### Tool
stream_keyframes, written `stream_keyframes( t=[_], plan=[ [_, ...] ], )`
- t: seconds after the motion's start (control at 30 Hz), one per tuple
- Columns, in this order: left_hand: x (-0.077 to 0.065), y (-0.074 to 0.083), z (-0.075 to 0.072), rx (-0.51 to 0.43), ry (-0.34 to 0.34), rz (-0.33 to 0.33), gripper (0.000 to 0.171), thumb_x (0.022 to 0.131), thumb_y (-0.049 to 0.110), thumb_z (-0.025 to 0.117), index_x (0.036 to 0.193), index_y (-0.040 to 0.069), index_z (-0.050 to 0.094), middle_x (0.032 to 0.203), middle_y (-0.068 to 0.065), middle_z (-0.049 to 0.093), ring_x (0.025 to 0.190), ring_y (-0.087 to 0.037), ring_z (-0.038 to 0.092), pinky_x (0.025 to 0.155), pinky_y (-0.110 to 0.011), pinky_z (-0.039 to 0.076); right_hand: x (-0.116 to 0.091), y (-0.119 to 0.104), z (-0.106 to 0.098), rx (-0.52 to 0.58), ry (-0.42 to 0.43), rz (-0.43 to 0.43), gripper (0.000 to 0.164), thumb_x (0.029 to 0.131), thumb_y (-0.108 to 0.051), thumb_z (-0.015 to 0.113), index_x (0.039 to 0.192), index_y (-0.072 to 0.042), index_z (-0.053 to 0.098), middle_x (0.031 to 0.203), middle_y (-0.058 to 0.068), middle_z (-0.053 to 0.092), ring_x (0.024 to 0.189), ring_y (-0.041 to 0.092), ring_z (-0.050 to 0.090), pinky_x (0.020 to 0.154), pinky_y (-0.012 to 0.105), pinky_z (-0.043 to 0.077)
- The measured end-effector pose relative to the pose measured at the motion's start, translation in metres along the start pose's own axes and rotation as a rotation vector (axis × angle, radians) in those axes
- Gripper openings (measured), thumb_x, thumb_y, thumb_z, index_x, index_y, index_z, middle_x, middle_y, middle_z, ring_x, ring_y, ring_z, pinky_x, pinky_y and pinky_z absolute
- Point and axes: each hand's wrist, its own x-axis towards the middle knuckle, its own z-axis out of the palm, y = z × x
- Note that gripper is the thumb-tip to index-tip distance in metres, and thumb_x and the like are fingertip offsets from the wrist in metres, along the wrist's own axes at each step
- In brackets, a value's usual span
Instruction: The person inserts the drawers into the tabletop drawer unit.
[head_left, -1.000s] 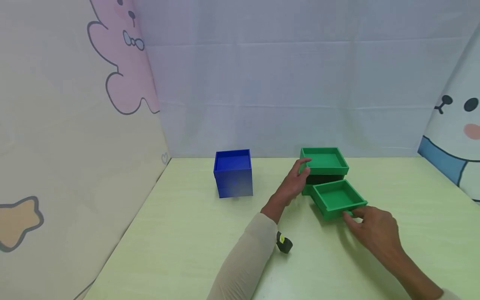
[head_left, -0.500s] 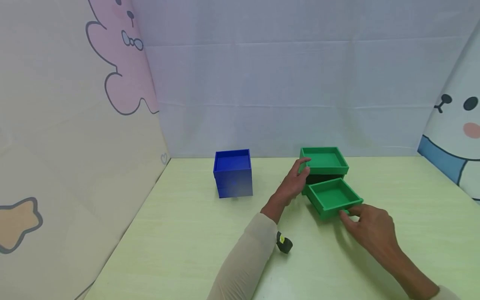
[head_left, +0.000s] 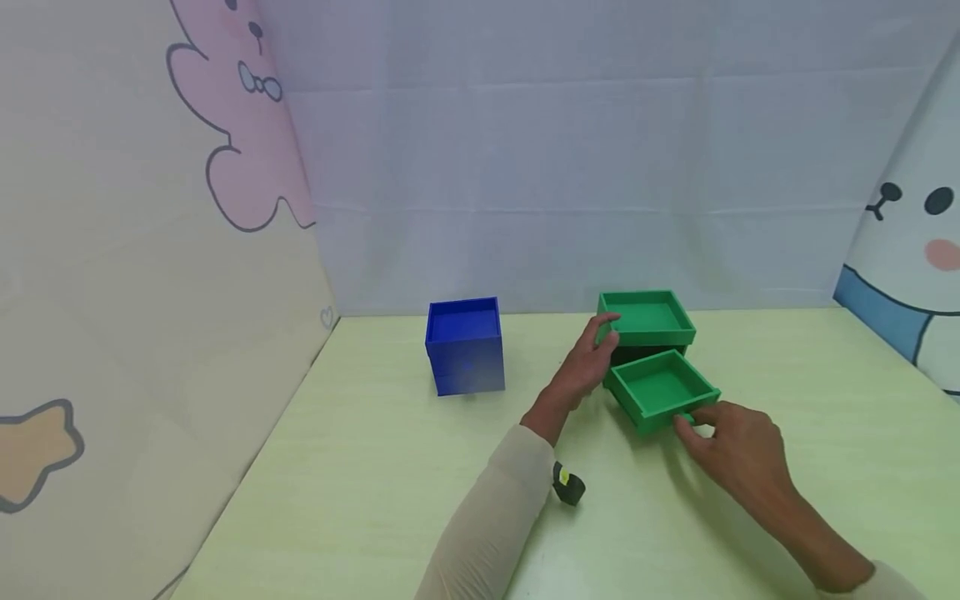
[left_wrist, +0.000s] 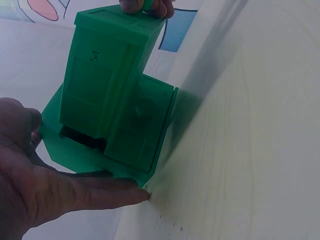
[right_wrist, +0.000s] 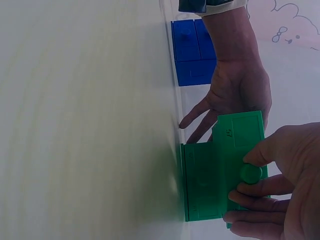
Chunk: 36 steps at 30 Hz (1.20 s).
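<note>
A green drawer (head_left: 662, 385), open-topped, sits turned at an angle in front of the dark slot of a small green cabinet (head_left: 651, 339). My right hand (head_left: 742, 446) pinches the drawer's round knob (right_wrist: 251, 173) between thumb and fingers. The drawer's back end is close to the slot; how far it reaches in is hidden. My left hand (head_left: 583, 367) lies along the cabinet's left side, its fingers fairly straight against it in the left wrist view. Below the slot, the cabinet's lower front (left_wrist: 142, 135) shows a second knob.
A blue cabinet (head_left: 467, 350) with a tray-like top stands to the left on the pale table (head_left: 360, 483). A small black piece (head_left: 567, 485) with a yellow mark is beside my left sleeve. White cloth (head_left: 517, 183) hangs behind, with printed cartoon sheets at both sides.
My right hand has moved the green drawer leftward and back, nearer the cabinet. The left hand has kept its place on the cabinet's side.
</note>
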Motion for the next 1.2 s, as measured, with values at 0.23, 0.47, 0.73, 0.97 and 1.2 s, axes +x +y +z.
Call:
stream_keyframes(
  t=[0.23,0.47,0.73,0.97,1.2],
  plan=[
    [0.001,0.001,-0.001,-0.005,-0.017,0.010,0.037,0.107,0.046,0.037,0.144,0.046,0.040,0.155,0.002,0.038,0.136,-0.026,0.044,0.100,-0.051,0.043,0.002,0.003,0.001,0.001,0.080,-0.043,0.014,0.082,-0.017,0.074,0.079,-0.004,0.078,0.053,-0.007,0.048,0.050,0.011,0.036,0.043,0.030,0.030],
    [0.001,0.001,-0.001,-0.003,-0.020,0.003,0.036,0.107,0.047,0.037,0.143,0.048,0.040,0.155,0.002,0.038,0.137,-0.026,0.044,0.100,-0.052,0.043,0.005,0.009,0.003,0.004,0.089,-0.029,0.015,0.083,-0.018,0.073,0.081,-0.004,0.078,0.052,-0.008,0.044,0.050,0.012,0.032,0.042,0.030,0.027],
    [0.001,0.001,-0.001,0.001,-0.008,-0.012,0.035,0.107,0.047,0.038,0.142,0.050,0.041,0.154,0.004,0.039,0.136,-0.026,0.045,0.100,-0.052,0.043,0.007,0.011,0.004,-0.001,0.085,-0.001,0.018,0.083,-0.020,0.073,0.083,-0.004,0.079,0.054,-0.005,0.053,0.050,0.013,0.033,0.042,0.032,0.028],
    [0.002,-0.002,0.001,0.011,-0.004,-0.012,0.035,0.106,0.049,0.038,0.142,0.050,0.041,0.155,0.000,0.039,0.135,-0.027,0.046,0.099,-0.053,0.043,0.011,0.004,0.007,0.001,0.062,0.040,0.019,0.085,-0.022,0.070,0.077,-0.006,0.077,0.050,-0.007,0.044,0.048,0.015,0.035,0.040,0.032,0.027],
    [0.003,-0.001,0.000,0.002,-0.004,-0.014,0.035,0.106,0.048,0.038,0.141,0.052,0.041,0.156,0.000,0.038,0.137,-0.026,0.044,0.101,-0.054,0.042,0.018,-0.002,0.009,-0.022,0.046,0.091,0.024,0.085,-0.025,0.067,0.071,-0.008,0.076,0.050,-0.005,0.047,0.047,0.018,0.039,0.038,0.033,0.030]
  ],
)
